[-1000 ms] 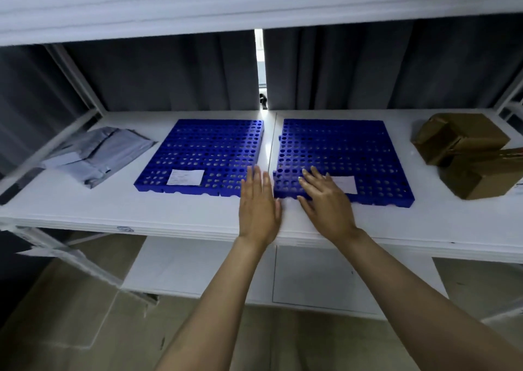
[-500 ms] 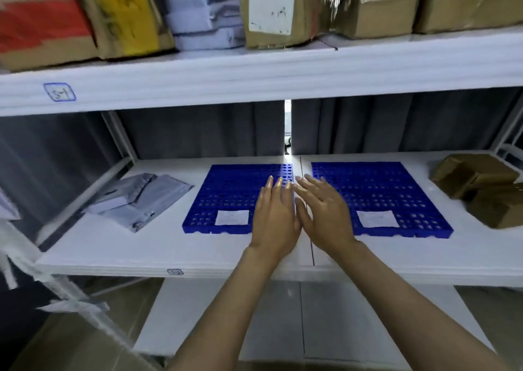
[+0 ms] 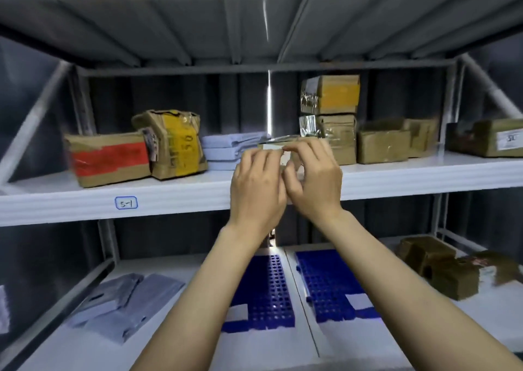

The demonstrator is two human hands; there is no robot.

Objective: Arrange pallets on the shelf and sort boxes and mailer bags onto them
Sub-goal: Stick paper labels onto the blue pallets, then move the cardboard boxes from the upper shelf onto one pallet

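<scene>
Two blue perforated pallets, a left pallet (image 3: 266,291) and a right pallet (image 3: 325,285), lie side by side on the lower shelf, partly hidden by my forearms. On the upper shelf (image 3: 169,198) stands a small brown box with a white label (image 3: 271,146), mostly hidden behind my hands. My left hand (image 3: 257,189) reaches up with its fingertips over the box's top front edge. My right hand (image 3: 311,178) is curled around the box's right side. Grey mailer bags (image 3: 127,300) lie at the lower left, brown boxes (image 3: 441,268) at the lower right.
The upper shelf also carries a box with red tape (image 3: 107,158), a yellow-taped box (image 3: 172,144), a stack of pale mailer bags (image 3: 229,147), two stacked boxes (image 3: 331,98) and more brown boxes (image 3: 385,141) to the right.
Both hands rose from the pallets on the lower shelf to the small labelled box on the upper shelf. The view tilted upward.
</scene>
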